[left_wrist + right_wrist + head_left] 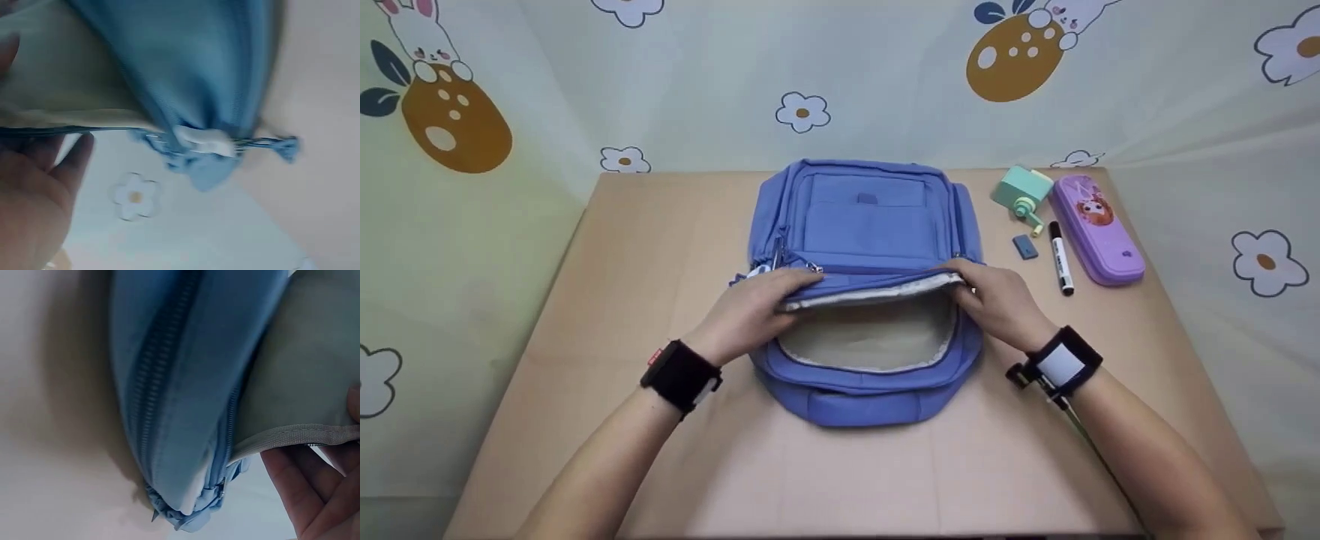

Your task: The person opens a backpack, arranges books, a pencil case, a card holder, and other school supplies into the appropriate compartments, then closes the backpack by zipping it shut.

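A blue backpack lies flat on the table, its unzipped compartment gaping toward me and showing a pale beige lining. At the left end of the raised flap, my left hand grips the edge between thumb and fingers. My right hand pinches the same flap at its right end. In the right wrist view, the fingers lie under the light binding of the flap. A bunched cord with a white piece hangs by the bag's side in the left wrist view.
Right of the backpack lie a green hand-crank pencil sharpener, a small blue eraser, a black-and-white marker and a purple pencil case. A patterned cloth hangs behind the table.
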`<state>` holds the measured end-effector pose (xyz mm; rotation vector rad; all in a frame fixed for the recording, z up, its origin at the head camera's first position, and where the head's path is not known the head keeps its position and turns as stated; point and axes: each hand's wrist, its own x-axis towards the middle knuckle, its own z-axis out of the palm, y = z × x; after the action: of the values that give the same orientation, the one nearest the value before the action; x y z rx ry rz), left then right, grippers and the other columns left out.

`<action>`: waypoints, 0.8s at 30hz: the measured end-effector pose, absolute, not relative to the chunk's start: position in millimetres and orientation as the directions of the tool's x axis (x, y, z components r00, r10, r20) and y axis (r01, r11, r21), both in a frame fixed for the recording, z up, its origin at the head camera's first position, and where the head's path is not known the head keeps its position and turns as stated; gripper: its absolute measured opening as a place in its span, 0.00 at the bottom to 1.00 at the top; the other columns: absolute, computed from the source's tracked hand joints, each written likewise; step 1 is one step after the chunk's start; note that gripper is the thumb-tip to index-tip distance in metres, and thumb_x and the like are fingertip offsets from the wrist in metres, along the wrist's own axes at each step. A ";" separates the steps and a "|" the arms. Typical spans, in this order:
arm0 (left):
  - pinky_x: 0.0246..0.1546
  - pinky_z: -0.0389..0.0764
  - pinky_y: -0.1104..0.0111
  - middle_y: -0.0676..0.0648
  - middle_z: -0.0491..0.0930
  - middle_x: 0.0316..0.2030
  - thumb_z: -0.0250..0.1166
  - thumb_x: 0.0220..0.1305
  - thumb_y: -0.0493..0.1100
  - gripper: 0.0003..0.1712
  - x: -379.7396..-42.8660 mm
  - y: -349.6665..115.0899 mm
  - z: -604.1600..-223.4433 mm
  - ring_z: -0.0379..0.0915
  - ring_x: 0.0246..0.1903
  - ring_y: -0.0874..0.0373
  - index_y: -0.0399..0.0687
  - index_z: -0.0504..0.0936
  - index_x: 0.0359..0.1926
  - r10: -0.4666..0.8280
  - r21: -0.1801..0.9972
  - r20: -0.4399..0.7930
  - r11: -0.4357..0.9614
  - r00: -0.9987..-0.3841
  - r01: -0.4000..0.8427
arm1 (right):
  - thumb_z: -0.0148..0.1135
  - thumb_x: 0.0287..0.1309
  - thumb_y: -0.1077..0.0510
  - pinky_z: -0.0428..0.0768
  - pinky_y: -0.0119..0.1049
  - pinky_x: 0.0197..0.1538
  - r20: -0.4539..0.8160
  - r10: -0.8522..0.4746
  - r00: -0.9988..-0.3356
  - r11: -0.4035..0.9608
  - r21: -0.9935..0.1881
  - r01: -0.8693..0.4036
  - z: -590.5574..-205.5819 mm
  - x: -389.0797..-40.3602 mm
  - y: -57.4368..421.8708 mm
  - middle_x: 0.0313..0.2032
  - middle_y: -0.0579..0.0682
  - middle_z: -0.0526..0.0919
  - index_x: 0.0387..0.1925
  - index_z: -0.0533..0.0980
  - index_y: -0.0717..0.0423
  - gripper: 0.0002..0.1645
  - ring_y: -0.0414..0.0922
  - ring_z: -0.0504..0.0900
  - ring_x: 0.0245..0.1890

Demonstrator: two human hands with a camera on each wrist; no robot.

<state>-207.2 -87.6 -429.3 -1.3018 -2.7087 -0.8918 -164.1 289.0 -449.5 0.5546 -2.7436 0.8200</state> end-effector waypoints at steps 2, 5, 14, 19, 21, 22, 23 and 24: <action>0.64 0.73 0.56 0.44 0.82 0.59 0.69 0.66 0.35 0.26 -212.8 -89.5 -433.4 0.76 0.61 0.48 0.46 0.80 0.64 0.679 0.535 0.252 0.495 -0.689 0.684 | 0.63 0.69 0.59 0.82 0.54 0.46 0.305 -0.277 -0.911 0.776 -0.488 -0.400 -446.8 -165.5 288.8 0.47 0.52 0.88 0.54 0.81 0.49 0.13 0.54 0.87 0.45; 0.61 0.76 0.56 0.44 0.84 0.55 0.68 0.66 0.34 0.21 -219.6 -88.5 -435.2 0.79 0.57 0.48 0.46 0.83 0.59 0.628 0.606 0.260 0.485 -0.733 0.630 | 0.61 0.70 0.58 0.82 0.53 0.44 0.290 -0.261 -0.921 0.781 -0.497 -0.378 -444.0 -167.2 288.1 0.46 0.53 0.88 0.53 0.81 0.51 0.13 0.53 0.86 0.42; 0.55 0.79 0.59 0.44 0.86 0.47 0.66 0.68 0.33 0.13 -235.7 -76.1 -423.6 0.81 0.49 0.51 0.40 0.85 0.52 0.479 0.763 0.284 0.411 -0.830 0.499 | 0.59 0.73 0.55 0.74 0.41 0.32 0.312 -0.173 -0.934 0.759 -0.563 -0.328 -433.3 -174.4 284.4 0.34 0.50 0.85 0.47 0.81 0.54 0.10 0.46 0.78 0.29; 0.54 0.78 0.61 0.45 0.85 0.46 0.65 0.68 0.35 0.11 -241.8 -69.8 -416.6 0.80 0.48 0.54 0.40 0.85 0.50 0.388 0.787 0.285 0.427 -0.877 0.445 | 0.60 0.72 0.46 0.80 0.46 0.40 0.289 -0.172 -0.942 0.707 -0.630 -0.322 -425.2 -178.7 291.6 0.42 0.50 0.86 0.55 0.80 0.53 0.19 0.47 0.83 0.38; 0.52 0.78 0.61 0.45 0.85 0.45 0.65 0.68 0.37 0.11 -242.7 -67.8 -414.5 0.79 0.45 0.54 0.40 0.85 0.49 0.356 0.798 0.263 0.443 -0.897 0.410 | 0.60 0.71 0.41 0.80 0.52 0.51 0.238 -0.147 -0.960 0.687 -0.674 -0.272 -421.2 -180.6 303.2 0.51 0.52 0.85 0.61 0.78 0.53 0.27 0.50 0.83 0.49; 0.51 0.78 0.61 0.45 0.85 0.45 0.66 0.68 0.38 0.11 -243.1 -66.9 -413.6 0.79 0.44 0.54 0.40 0.85 0.49 0.342 0.804 0.250 0.447 -0.906 0.391 | 0.60 0.71 0.39 0.77 0.55 0.57 0.207 -0.118 -0.971 0.681 -0.695 -0.230 -419.1 -181.9 312.0 0.56 0.54 0.83 0.64 0.76 0.53 0.31 0.52 0.81 0.55; 0.50 0.78 0.61 0.45 0.85 0.45 0.66 0.68 0.39 0.11 -243.5 -66.0 -412.6 0.79 0.44 0.54 0.40 0.85 0.49 0.330 0.810 0.241 0.450 -0.913 0.377 | 0.59 0.70 0.36 0.74 0.58 0.61 0.176 -0.076 -0.982 0.686 -0.705 -0.179 -417.3 -183.8 322.8 0.61 0.55 0.80 0.66 0.74 0.53 0.35 0.54 0.78 0.60; 0.49 0.78 0.60 0.45 0.85 0.44 0.66 0.68 0.39 0.11 -244.1 -65.0 -411.7 0.78 0.43 0.54 0.40 0.85 0.48 0.320 0.815 0.233 0.451 -0.918 0.364 | 0.58 0.69 0.34 0.70 0.60 0.65 0.149 -0.030 -0.988 0.696 -0.707 -0.128 -416.1 -186.0 335.6 0.64 0.57 0.77 0.68 0.72 0.54 0.38 0.56 0.74 0.64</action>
<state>-244.1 -65.0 -411.7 -0.6216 -2.6371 -1.4986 -186.0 335.6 -416.1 0.1295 -2.7760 1.1710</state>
